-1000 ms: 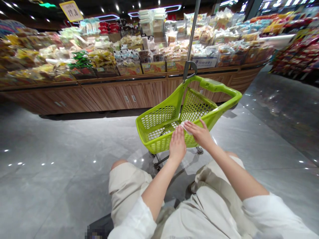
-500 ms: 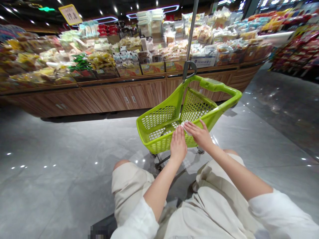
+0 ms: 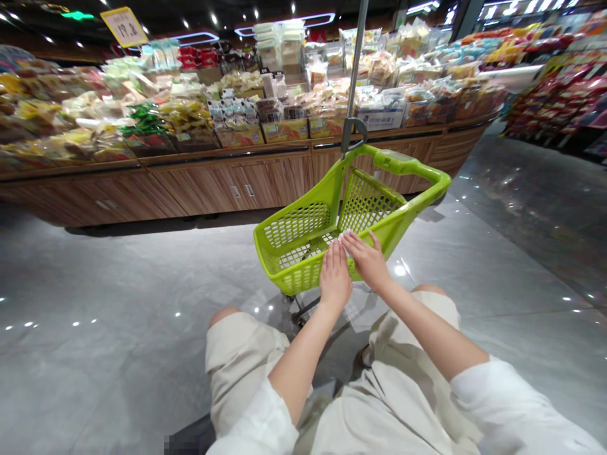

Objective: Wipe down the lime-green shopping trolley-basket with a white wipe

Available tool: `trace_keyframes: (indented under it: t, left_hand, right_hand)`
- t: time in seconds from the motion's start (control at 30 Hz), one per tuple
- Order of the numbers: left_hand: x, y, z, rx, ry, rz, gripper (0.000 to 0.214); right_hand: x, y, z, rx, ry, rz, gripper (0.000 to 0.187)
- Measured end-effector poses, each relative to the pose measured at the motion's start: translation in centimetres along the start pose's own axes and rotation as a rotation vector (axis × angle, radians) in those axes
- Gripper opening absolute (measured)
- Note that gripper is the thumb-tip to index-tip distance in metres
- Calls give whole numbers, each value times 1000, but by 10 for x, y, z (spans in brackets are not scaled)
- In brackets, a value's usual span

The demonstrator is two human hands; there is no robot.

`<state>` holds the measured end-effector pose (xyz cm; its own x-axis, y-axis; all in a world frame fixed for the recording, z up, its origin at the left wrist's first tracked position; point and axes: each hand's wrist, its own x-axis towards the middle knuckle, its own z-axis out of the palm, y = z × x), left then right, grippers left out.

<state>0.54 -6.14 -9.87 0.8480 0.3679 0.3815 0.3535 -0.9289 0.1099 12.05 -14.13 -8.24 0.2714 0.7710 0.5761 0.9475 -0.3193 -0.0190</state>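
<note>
My left hand (image 3: 336, 278) points forward with its fingers stretched out, over the near rim of a green plastic shopping cart (image 3: 303, 278). Just to its right, my right hand (image 3: 368, 260) also has its fingers extended, slanting toward the left one, thumb apart. The fingertips of both hands almost meet above the rim. Something small and whitish shows by the right fingers; I cannot make out what it is. The palms are turned down and hidden, and whether they touch the rim is unclear. A grey pole with a hook (image 3: 353, 129) rises at the cart's far side.
Behind the cart runs a wood-fronted display counter (image 3: 275, 180) heaped with packaged foods. A yellow-edged price sign (image 3: 124, 27) stands above it. More packets fill a rack (image 3: 545, 95) at the right. Grey shiny floor (image 3: 123, 316) surrounds my knees.
The whole view has shifted slightly, with the cart and counter now a little further left. Both hands stay by the near rim with fingers extended; the whitish bit shows less.
</note>
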Motion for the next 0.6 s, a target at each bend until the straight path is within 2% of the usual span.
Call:
trace_keyframes:
  t: [0.07,0.13,0.2,0.27,0.3,0.37,0.5,0.57,0.6]
  left_hand:
    - [0,-2,1,-1,10,1,83]
    - [0,-4,2,-10,14,6,85]
    - [0,-4,2,-15,7,14,86]
    - [1,-3,3,-13,1,19,85]
    - [1,-2,4,-11,3,18,85]
    - [2,0,6,-11,15,7,85]
    - [3,1,8,-19,25,-7,80]
    - [3,0,8,-16,21,-7,79]
    - [3,-1,7,-14,19,-4,79]
  right_hand:
    - [0,19,-11,-17,-45,-57,63]
    - [-1,58,-31,-75,-38,-24,63]
    - [-1,97,-49,-146,46,106,57]
    - [0,114,-54,-186,124,231,54]
    - [1,110,-51,-188,148,275,54]
    - [1,82,-35,-156,153,298,57]
    - [0,4,2,-37,28,132,62]
    - [0,-7,5,-5,-29,32,62]
    - [-1,-2,2,-1,-53,-12,63]
